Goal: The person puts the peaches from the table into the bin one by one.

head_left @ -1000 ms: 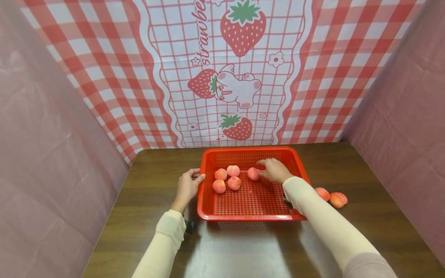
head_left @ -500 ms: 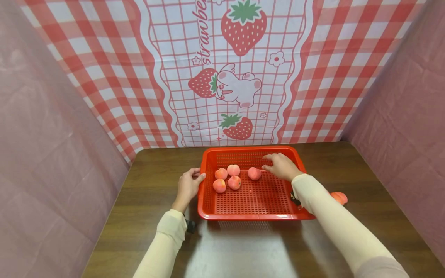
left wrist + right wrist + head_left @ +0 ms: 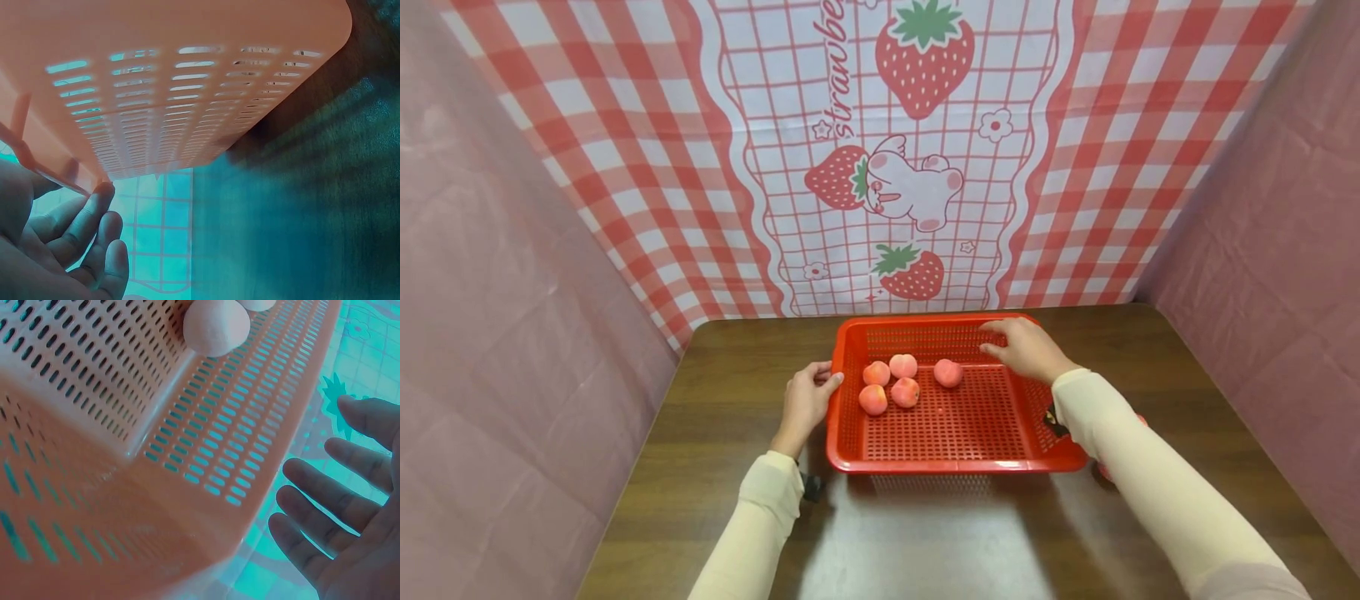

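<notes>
A red plastic basket with slotted sides stands on the table. Several peaches lie inside it, clustered to the left, with a single peach a little apart toward the middle. My left hand grips the basket's left rim; in the left wrist view its fingers curl at the edge. Over the basket's right end hovers my right hand, holding nothing. Its fingers are spread and relaxed in the right wrist view, apart from the basket wall.
Outside the basket's right side, a peach shows partly from behind the right sleeve. The wooden table meets a checked strawberry cloth at the back. Pink drapes hang on both sides.
My right hand has let go of the single peach and drawn back to the right, its fingers spreading. The forearm now covers more of the outside peaches. My left hand stays on the rim.
</notes>
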`<state>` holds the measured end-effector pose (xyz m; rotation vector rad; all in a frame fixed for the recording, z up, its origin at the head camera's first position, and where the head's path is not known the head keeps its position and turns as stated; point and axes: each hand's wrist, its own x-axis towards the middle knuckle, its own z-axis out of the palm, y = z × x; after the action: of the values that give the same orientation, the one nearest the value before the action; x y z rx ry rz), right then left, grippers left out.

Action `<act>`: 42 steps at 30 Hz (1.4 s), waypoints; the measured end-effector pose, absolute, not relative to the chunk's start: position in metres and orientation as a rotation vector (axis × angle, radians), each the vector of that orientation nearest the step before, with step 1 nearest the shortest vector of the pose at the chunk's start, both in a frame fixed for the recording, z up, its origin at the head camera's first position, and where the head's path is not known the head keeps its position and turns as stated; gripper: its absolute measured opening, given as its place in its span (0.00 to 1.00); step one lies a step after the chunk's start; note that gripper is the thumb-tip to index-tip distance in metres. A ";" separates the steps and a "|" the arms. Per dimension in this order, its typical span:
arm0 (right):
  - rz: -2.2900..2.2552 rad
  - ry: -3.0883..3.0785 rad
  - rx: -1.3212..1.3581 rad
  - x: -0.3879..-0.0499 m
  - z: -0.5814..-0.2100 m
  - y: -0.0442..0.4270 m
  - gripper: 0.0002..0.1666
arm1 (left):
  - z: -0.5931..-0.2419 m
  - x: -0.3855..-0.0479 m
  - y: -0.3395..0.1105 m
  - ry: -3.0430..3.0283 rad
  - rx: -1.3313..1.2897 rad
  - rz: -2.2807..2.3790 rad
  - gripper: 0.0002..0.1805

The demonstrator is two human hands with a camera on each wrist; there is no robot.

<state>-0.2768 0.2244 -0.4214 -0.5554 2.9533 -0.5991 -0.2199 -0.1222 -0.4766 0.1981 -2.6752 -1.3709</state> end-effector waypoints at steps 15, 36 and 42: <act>-0.607 3.026 -0.505 -0.273 -0.399 0.255 0.25 | -0.477 -0.219 -0.124 -2.667 0.199 -1.375 0.18; -0.537 3.013 -0.425 -0.258 -0.395 0.321 0.19 | -0.477 -0.220 -0.123 -2.671 0.205 -1.387 0.19; -0.449 2.947 -0.354 -0.254 -0.402 0.333 0.23 | -0.477 -0.220 -0.124 -2.681 0.210 -1.386 0.19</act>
<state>-0.2537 0.3327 -0.4024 -0.3537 2.9470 -0.4488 -0.2200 -0.1244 -0.4766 0.2098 -2.6811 -1.3860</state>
